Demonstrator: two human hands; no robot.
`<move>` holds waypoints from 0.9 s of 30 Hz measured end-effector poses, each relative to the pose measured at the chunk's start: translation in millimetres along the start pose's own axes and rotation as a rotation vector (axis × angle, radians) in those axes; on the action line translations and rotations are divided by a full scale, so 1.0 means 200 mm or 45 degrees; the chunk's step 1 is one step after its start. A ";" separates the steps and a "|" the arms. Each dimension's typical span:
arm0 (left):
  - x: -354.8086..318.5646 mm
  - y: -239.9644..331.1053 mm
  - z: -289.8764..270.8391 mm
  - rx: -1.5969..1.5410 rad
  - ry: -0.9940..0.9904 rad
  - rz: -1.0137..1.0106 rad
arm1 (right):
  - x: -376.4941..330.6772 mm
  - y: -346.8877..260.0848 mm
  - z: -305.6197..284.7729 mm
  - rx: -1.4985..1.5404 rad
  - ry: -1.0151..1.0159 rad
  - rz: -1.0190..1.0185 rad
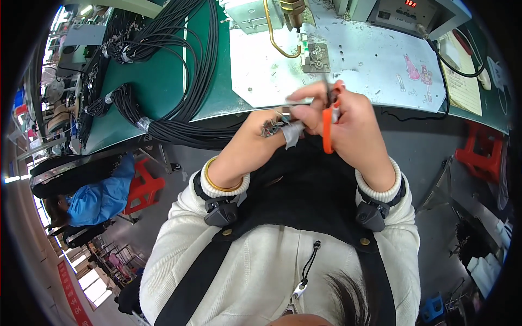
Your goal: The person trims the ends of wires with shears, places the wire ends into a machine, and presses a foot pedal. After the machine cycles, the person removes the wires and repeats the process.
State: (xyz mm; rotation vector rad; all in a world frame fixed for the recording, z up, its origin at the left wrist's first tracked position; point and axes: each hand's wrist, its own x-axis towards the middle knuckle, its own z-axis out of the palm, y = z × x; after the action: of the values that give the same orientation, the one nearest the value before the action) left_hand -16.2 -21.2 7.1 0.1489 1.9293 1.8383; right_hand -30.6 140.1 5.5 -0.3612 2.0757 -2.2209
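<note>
Strands of dark hair (353,296) are hanging nearest the cam, bottom centre-R of frame, over a cream jacket (255,271) w/ black apron (304,190). Upper centre, the wearer's L hand (250,135) is curling around small silver metal pieces (271,127), a grey strip (292,136) lying right beside them. R hand (354,117) is gripping an orange-handled tool (327,130), fingers wrapping its handles; R thumb and a fingertip are reaching toward the L fingertips, but blur is hiding what, if anything, they're pinching. Step in hand, prob.: handling one small piece betw. both hands, tool resting in the R. Next move likely calls for a steady L hold and precise R fingertips. Count: 2 hands, 1 tool, 1 strip; silver pcs several, overlapping, can't count. Also showing: 2 red stools (145,185) (mid-L, R edge), 2 black wrist units (221,213), 1 gold bangle (210,177); upper L, black cable bundles (185,132), no. unclear, lying on a green bench (155,80).
</note>
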 end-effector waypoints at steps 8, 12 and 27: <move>-0.03 -0.02 0.03 0.217 0.416 0.374 | -0.03 0.00 -0.02 -0.093 -0.033 0.341; -0.03 -0.03 0.02 0.386 0.410 0.565 | -0.01 -0.02 -0.03 0.358 -0.224 0.734; -0.01 0.06 -0.05 -0.372 0.231 -0.229 | -0.04 0.02 -0.06 -1.312 -0.037 -1.021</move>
State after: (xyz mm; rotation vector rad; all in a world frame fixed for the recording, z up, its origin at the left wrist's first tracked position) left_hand -21.6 -29.3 19.1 -0.2854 1.6975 2.0403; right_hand -26.3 152.3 -0.8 -1.4576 3.2667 -1.0271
